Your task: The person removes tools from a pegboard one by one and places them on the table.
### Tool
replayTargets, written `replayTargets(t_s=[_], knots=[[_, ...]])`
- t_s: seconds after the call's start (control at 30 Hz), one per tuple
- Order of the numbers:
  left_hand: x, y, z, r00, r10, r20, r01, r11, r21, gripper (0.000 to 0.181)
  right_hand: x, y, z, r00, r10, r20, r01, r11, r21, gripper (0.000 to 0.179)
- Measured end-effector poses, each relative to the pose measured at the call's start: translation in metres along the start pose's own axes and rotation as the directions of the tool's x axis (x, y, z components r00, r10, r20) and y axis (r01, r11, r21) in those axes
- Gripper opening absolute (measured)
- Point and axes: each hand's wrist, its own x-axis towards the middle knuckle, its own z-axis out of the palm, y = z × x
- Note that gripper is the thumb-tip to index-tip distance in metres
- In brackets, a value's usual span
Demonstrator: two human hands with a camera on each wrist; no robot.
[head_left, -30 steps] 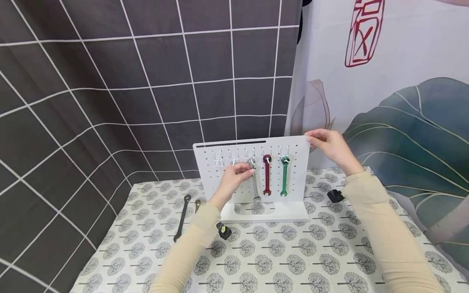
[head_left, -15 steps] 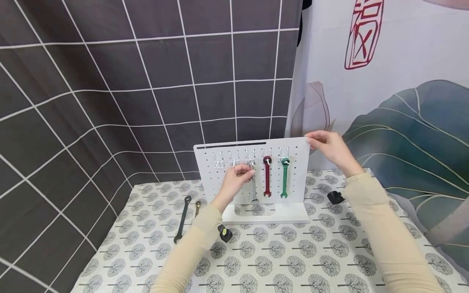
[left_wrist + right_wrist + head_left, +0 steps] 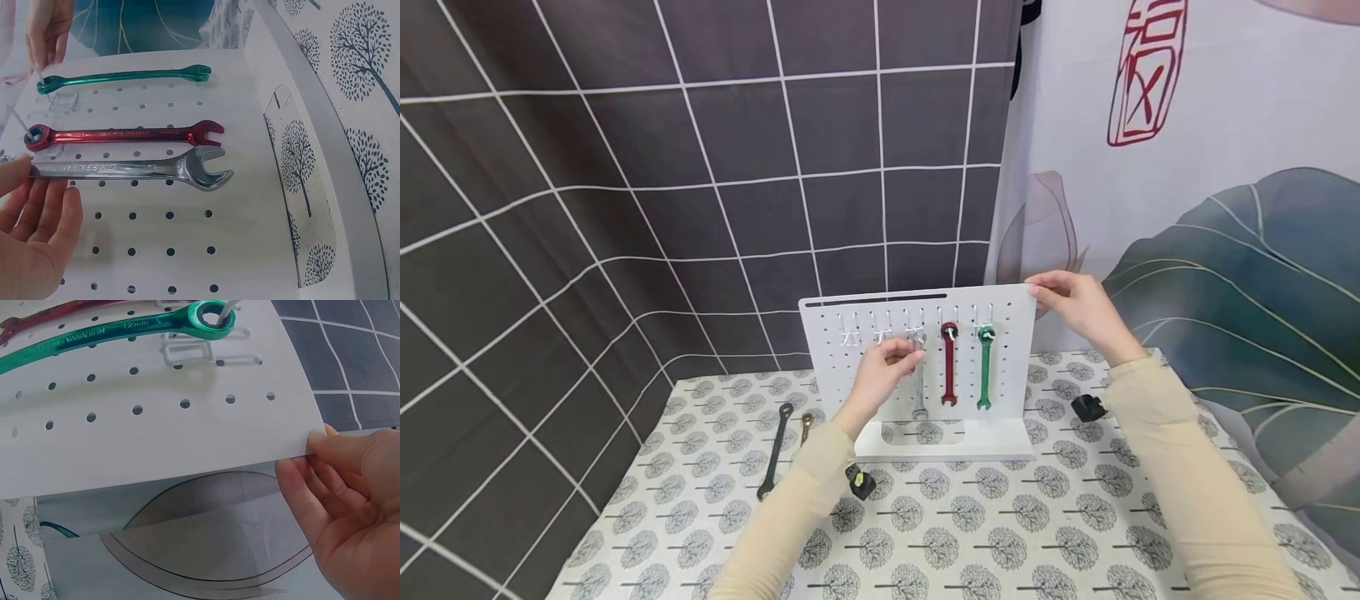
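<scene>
Pinching the silver combination wrench (image 3: 119,170), the left hand (image 3: 880,377) holds it straighter than a second ago; the right hand (image 3: 1081,310) still clamps the pegboard (image 3: 1011,367).

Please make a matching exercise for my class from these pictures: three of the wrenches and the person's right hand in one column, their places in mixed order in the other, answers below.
Column one
1. shiny red metal wrench
2. shiny silver metal wrench
3. long black metal wrench
4. right hand

Column two
A. lying on the white tree-print cloth
B. at a top corner of the white perforated board
C. hanging next to the shiny green metal wrench
D. held by the left hand

Right pairs: 1-C, 2-D, 3-A, 4-B
</scene>
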Motion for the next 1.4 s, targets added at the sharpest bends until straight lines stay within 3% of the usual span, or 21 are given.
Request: replayTargets(t_s=[0.8,1.4], knots=[[-0.009,0.008,0.002,0.999,0.024,0.027,-0.024,1.0,-0.016,0.017,-0.001,0.001,0.0,1.0,-0.002,-0.001,0.002,1.0,0.014,0.04],[-0.028,0.023,-0.022,0.999,0.046,0.023,-0.046,0.999,0.026,0.026,-0.001,0.0,0.0,1.0,0.011,0.015,-0.012,0.999,0.03,0.04]])
